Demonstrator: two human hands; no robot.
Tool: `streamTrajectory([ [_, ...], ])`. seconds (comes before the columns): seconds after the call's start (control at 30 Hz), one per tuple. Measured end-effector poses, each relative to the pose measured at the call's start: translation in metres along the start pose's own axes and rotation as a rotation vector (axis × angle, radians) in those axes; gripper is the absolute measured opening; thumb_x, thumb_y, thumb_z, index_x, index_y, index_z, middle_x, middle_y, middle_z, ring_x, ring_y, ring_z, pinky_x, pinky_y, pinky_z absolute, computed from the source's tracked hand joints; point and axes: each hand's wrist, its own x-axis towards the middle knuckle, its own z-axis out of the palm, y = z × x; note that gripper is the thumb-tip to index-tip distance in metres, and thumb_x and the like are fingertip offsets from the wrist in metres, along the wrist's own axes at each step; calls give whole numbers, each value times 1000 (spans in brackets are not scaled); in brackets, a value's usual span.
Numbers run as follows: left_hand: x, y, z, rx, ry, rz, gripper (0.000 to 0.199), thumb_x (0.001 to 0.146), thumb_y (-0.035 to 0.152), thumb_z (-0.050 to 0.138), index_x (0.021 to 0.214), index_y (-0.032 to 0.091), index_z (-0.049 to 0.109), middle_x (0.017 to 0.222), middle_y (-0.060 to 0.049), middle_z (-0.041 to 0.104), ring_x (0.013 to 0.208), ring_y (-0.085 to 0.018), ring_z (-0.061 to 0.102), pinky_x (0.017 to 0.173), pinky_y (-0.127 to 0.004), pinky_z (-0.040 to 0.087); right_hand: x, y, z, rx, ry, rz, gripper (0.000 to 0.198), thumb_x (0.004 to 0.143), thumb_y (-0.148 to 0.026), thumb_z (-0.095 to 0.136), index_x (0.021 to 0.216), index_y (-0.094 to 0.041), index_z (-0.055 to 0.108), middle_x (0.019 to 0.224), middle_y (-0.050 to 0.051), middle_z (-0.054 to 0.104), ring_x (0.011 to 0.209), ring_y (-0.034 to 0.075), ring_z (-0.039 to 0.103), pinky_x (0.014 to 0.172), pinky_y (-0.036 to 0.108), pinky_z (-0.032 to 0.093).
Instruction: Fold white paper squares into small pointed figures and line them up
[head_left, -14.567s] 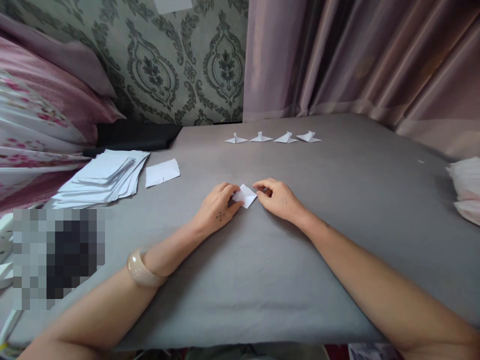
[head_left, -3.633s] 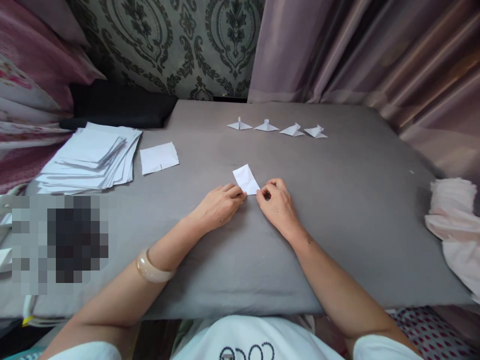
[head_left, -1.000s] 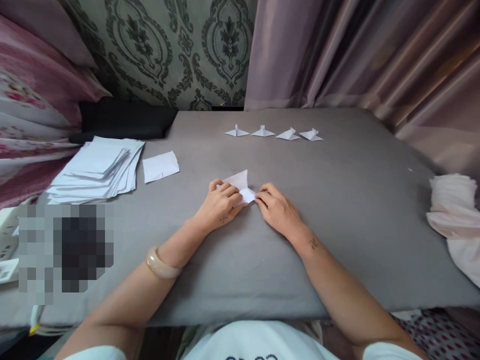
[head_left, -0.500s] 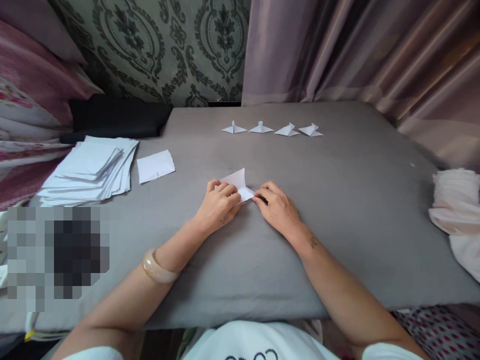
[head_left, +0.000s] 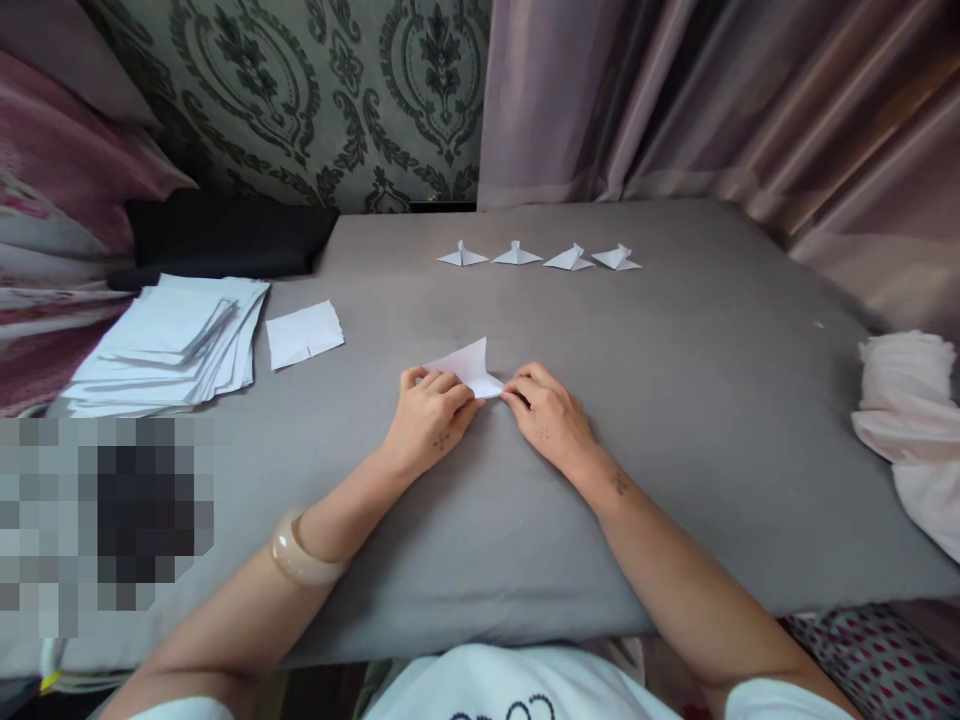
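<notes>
A partly folded piece of white paper (head_left: 472, 362) lies between my hands at the middle of the table, one pointed flap standing up. My left hand (head_left: 433, 415) is closed on its left and near edge, the fingers curled over it and hiding that part. At the paper's right corner, the thumb and forefinger of my right hand (head_left: 544, 410) are pinched together on the tip. Farther back stand several small folded paper figures with spread wings, such as the leftmost paper figure (head_left: 462, 254) and the rightmost paper figure (head_left: 616, 258).
A stack of white paper (head_left: 165, 340) lies on the left of the grey-covered table (head_left: 712, 400), with a single loose sheet (head_left: 305, 334) beside it. Behind the stack is a folded black cloth (head_left: 225, 235). Pale bunched fabric (head_left: 907, 400) sits at the right edge.
My left hand has shifted slightly left along the paper, and more of the upright flap shows. The right hand keeps its pinch at the corner. The whole view has moved a little.
</notes>
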Motion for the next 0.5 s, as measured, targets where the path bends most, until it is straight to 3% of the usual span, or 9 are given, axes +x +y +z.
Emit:
streamTrajectory([
  [0.23,5,-2,11,-49,50,-121,28,91,37,51,73,20,64,73,-3,67,74,-19,60,84,-42,33,3,-3,3,-2,24,63,15,90,-25,51,86,-23,65,101,4,62,77,15,59,65,28,43],
  [0.5,10,-2,10,-154,-51,-226,27,86,40,57,72,19,65,74,-3,68,79,-21,61,84,-43,32,5,-4,6,-30,44,78,15,90,-27,50,86,-21,63,100,5,62,74,15,58,62,29,40],
])
